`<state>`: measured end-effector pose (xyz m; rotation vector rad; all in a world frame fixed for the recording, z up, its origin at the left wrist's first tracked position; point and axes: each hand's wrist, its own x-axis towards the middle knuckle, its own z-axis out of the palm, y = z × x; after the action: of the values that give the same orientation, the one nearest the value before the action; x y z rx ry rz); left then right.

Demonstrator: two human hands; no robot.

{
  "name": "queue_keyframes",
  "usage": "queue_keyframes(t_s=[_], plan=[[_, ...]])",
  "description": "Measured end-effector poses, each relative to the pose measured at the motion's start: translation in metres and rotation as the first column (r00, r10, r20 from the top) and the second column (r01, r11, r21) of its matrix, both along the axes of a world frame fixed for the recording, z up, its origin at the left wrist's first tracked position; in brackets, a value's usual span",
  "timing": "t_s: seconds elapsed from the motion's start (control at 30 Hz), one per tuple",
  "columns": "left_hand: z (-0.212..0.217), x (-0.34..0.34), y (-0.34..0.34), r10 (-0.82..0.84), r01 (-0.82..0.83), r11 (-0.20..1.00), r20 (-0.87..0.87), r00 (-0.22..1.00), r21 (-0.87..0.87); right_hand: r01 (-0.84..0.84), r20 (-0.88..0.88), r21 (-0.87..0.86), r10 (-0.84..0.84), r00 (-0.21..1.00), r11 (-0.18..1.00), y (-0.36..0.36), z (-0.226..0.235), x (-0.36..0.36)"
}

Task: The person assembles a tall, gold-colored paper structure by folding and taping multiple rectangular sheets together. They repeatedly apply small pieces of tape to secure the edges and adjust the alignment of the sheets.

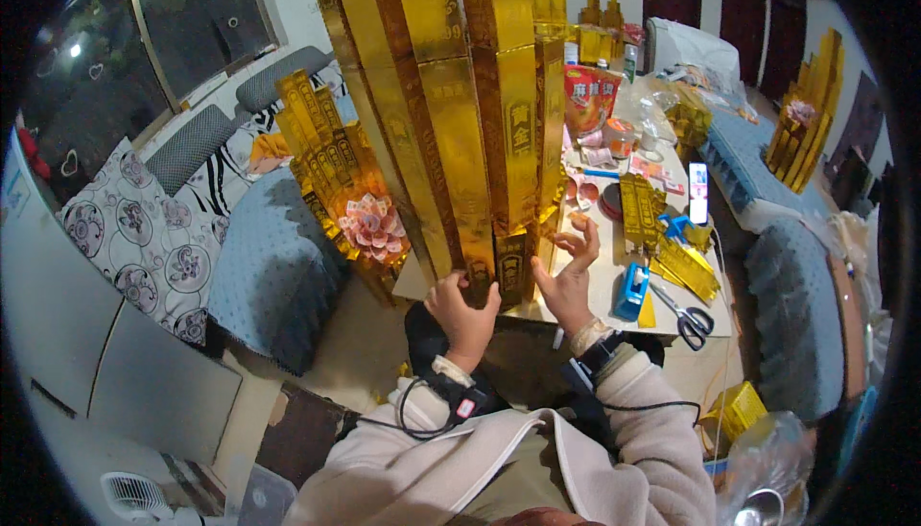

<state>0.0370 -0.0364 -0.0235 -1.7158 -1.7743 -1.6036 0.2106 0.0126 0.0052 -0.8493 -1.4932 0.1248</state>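
A tall tower of embossed gold foil paper columns (451,113) stands upright right in front of me and runs past the top of the picture. My left hand (465,317) is curled at its bottom edge, thumb up, gripping the foil there. At the lower right corner, my right hand (568,288) has its thumb against the tower and its other fingers apart. Between my two hands, a short gold foil piece (512,269) sits at the tower's base. Part of my right fingers' contact with the tower's side is hidden.
The white table (691,307) holds a blue tape dispenser (632,292), scissors (693,322), gold foil strips (686,269), a lit phone (698,192) and a red food packet (589,99). Another gold tower with a pink paper flower (372,227) stands left. Blue-covered sofas flank both sides.
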Motion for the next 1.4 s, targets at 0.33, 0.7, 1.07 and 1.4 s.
queue_keyframes(t_s=[0.33, 0.7, 1.07, 1.4], plan=[[0.216, -0.061, 0.002, -0.002, 0.208, 0.796, -0.342, 0.940, 0.568, -0.042, -0.024, 0.220, 0.048, 0.999, 0.975, -0.007, 0.055, 0.003], [0.382, -0.006, 0.011, 0.064, 0.327, 0.730, -0.537, 0.841, 0.600, -0.057, 0.048, 0.244, 0.047, 0.998, 0.968, -0.008, 0.066, -0.016], [0.413, 0.013, 0.042, 0.090, 0.357, 0.728, -0.597, 0.797, 0.586, 0.069, 0.005, 0.237, -0.073, 0.997, 0.969, -0.007, 0.066, -0.038], [0.419, 0.016, 0.066, 0.359, 0.255, 0.656, -0.591, 0.723, 0.711, 0.126, 0.006, 0.241, -0.131, 0.991, 0.962, -0.009, 0.062, -0.047]])
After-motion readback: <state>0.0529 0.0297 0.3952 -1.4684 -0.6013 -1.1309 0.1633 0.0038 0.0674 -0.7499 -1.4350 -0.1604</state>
